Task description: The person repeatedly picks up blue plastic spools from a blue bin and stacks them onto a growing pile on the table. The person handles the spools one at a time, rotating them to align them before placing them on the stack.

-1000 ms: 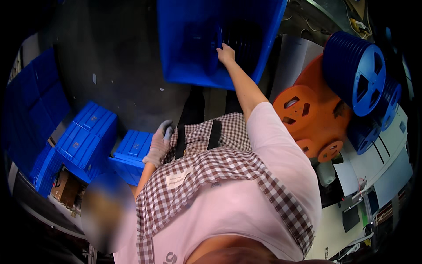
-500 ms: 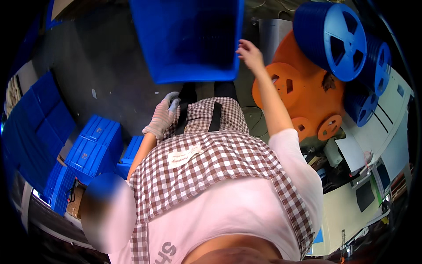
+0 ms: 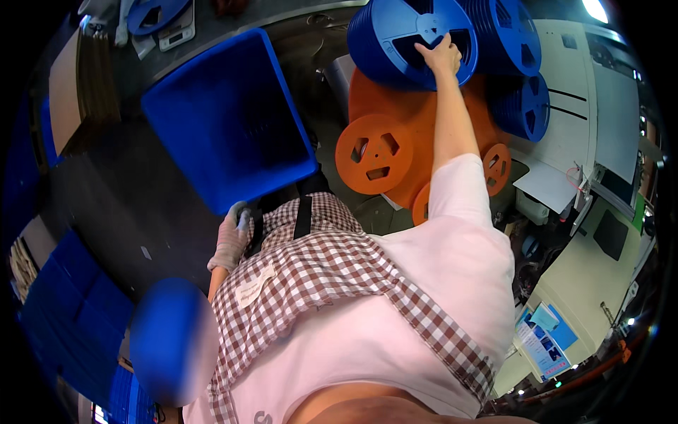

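Observation:
My bare right hand (image 3: 443, 56) reaches out to the front face of a stack of blue plastic reels (image 3: 381, 53). It lies over a dark cut-out in the nearest reel's face, thumb and forefinger spread apart; how deep the other fingers go is hard to see. Under the blue stack lie large orange reels (image 3: 374, 154) with similar cut-outs. My left hand (image 3: 232, 237), in a pale striped glove with grey fingertips, hangs by my checked apron (image 3: 318, 265) with loosely extended fingers and nothing visible in it. Just beyond it stands a deep blue bin (image 3: 219, 201), its inside dark.
More blue reels (image 3: 519, 106) stand at the right beside a pale machine cabinet (image 3: 565, 63). Folded cardboard (image 3: 67, 92) and blue crates (image 3: 78, 304) are at the left. A small scale (image 3: 176, 35) sits on a far surface. A blurred oval covers the lower left.
My view has swung right, so the bin now appears further left. My right hand has moved from beside the bin's rim to the blue reel's face. My left hand stays low by the apron.

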Motion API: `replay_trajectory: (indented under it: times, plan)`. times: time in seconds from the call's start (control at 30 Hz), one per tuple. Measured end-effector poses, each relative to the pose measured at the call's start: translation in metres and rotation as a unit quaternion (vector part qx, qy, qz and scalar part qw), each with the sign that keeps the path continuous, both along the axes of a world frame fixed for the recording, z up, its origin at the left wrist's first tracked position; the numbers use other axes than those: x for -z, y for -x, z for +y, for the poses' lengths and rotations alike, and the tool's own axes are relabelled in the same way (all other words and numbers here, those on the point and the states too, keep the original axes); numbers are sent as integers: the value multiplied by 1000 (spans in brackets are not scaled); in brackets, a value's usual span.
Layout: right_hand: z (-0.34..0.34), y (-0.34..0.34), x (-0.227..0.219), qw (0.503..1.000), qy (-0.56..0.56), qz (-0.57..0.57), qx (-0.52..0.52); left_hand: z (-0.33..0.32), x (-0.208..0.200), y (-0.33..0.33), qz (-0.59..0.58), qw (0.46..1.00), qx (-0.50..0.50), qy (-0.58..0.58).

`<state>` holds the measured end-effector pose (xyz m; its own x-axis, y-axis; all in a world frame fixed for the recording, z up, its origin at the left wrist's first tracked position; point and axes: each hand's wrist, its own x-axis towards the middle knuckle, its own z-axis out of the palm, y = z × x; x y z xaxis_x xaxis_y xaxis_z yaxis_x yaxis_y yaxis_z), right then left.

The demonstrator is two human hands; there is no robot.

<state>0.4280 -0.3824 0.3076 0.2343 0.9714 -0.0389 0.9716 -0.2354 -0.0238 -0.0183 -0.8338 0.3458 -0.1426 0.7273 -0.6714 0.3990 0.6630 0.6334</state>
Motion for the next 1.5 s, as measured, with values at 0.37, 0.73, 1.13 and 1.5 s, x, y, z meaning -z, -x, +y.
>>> replay_trajectory:
  times: [0.37,0.73,1.13,1.5]
  plan:
    - [-47,14,-43,987,-62,135,-60,14,22,16,43,992,54,-105]
    - [-189,142,-106,232,250,935,-91,177,-104,-18,27,836,60,-545]
    - [-236,182,-114,221,377,899,-4,219,-146,-57,330,745,185,-549]
    - [-220,176,-41,284,414,861,-89,240,-143,-40,83,931,65,-350]
